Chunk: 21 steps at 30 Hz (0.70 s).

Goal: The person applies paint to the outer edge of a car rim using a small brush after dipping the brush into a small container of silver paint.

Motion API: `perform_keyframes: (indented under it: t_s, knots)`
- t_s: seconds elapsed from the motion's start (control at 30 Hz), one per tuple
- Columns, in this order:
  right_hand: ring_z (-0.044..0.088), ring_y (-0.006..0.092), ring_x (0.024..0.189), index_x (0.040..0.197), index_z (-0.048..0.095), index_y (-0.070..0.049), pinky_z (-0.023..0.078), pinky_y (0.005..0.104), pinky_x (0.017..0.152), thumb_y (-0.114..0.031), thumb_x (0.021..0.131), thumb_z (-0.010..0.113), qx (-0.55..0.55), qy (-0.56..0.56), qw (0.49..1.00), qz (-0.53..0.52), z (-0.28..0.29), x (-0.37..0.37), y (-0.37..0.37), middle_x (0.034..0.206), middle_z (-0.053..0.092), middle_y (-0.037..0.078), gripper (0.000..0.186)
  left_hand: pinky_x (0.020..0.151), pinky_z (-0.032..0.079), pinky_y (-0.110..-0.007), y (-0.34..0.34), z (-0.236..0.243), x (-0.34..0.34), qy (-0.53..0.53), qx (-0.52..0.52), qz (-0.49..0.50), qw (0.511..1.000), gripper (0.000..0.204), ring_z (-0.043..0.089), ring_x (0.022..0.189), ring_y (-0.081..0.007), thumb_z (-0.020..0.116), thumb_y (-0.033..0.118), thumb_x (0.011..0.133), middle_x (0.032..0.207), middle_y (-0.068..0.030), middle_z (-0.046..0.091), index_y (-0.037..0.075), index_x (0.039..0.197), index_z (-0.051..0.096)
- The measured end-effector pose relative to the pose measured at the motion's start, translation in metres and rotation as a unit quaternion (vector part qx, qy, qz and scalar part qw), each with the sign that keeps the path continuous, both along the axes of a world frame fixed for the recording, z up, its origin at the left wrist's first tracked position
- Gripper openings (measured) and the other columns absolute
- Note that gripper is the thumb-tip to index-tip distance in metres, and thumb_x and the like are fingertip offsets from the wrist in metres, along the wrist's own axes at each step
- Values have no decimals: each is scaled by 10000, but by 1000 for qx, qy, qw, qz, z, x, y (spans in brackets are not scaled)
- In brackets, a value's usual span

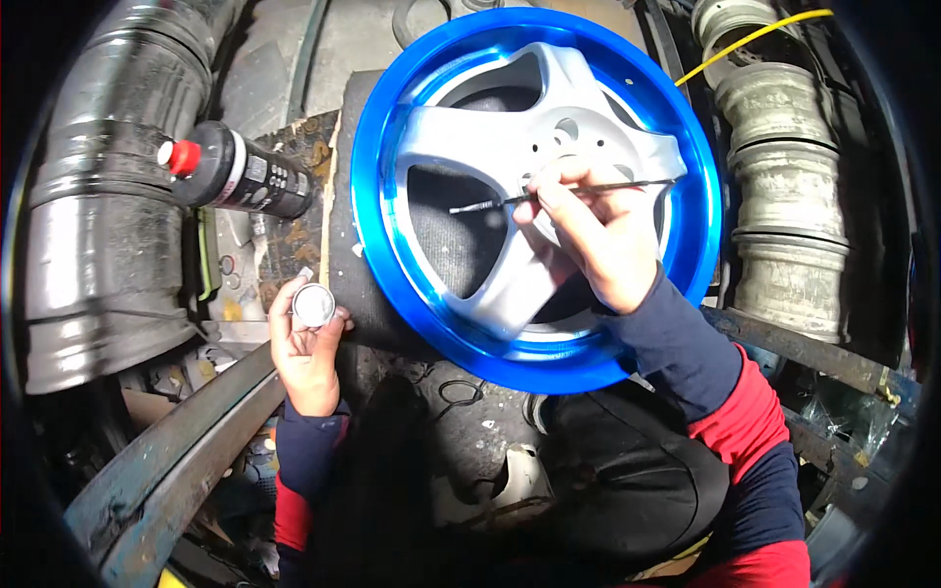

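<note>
A wheel with a bright blue rim and silver spokes lies face up on a dark mat. Over its hub and lower spoke is my right hand, fingers closed on a thin dark paintbrush held nearly level, tip pointing left over the dark gap between spokes. Left of the rim, my left hand grips a small round pot with a pale silvery top face.
A dark bottle with a red cap lies to the left. Stacked metal rims line the left, more the right. A steel frame bar runs at lower left; a yellow hose crosses the upper right. My legs are below.
</note>
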State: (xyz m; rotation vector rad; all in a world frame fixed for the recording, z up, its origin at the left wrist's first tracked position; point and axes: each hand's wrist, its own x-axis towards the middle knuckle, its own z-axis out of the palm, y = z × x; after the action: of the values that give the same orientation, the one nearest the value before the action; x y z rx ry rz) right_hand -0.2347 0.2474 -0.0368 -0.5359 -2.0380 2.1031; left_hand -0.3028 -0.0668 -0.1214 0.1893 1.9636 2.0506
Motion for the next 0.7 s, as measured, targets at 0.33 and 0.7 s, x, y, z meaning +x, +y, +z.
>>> perform_keyframes:
  t_s: [0.33,0.7]
  knots:
    - [311,-10,447,1136,623,-15,245,186,435,-187,1043,599,-61,55,996,21,6,-3,15,894,723,117,197,1041,452,-309,24,-58,-5,10,27,0,1000,550,606,1184,-170,623,-27,978,1300,-125,632,-8,1481,400]
    - [689,131,741,1159,584,-25,514,217,548,-213,1093,504,-87,-21,993,75,3,3,9,948,723,134,214,838,526,-273,29,-103,-1,6,26,68,997,553,634,995,-136,630,-72,967,1191,-95,632,10,1471,417]
